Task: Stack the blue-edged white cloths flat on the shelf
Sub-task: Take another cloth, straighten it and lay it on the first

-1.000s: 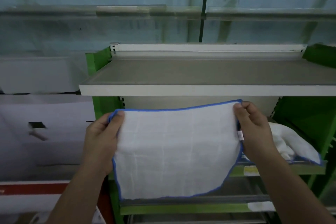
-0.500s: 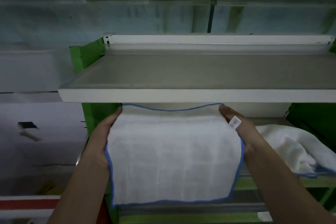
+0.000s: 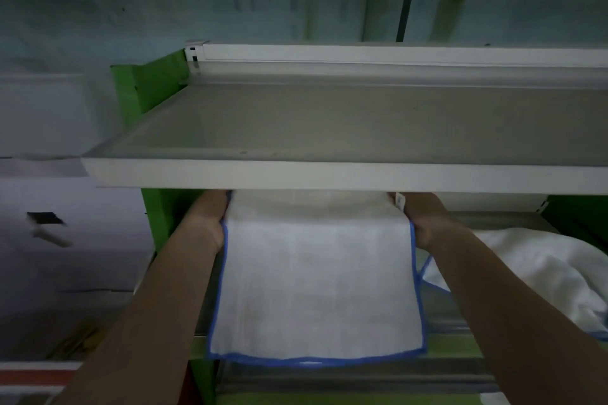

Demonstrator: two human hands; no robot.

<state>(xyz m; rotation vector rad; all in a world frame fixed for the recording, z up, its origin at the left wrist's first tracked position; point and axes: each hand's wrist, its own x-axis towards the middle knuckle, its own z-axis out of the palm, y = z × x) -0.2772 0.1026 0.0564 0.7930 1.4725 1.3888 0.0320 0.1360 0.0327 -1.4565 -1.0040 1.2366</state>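
The left hand [image 3: 205, 223] and right hand [image 3: 427, 220] pinch the cloth [image 3: 316, 286] by its far corners, just under the upper shelf [image 3: 329, 174]. It looks light and limp, so corner grips should keep it flat.

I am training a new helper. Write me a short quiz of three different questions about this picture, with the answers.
1. True or false: the flat white cloth with blue edging lies on the grey metal upper shelf.
2. Which hand is beside the cloth's small white tag?
A. left hand
B. right hand
3. Fill in: the crumpled white cloth pile lies to the ___ of the held cloth.

Key: 1 false, it hangs below that shelf, held at both top corners; 2 B; 3 right.
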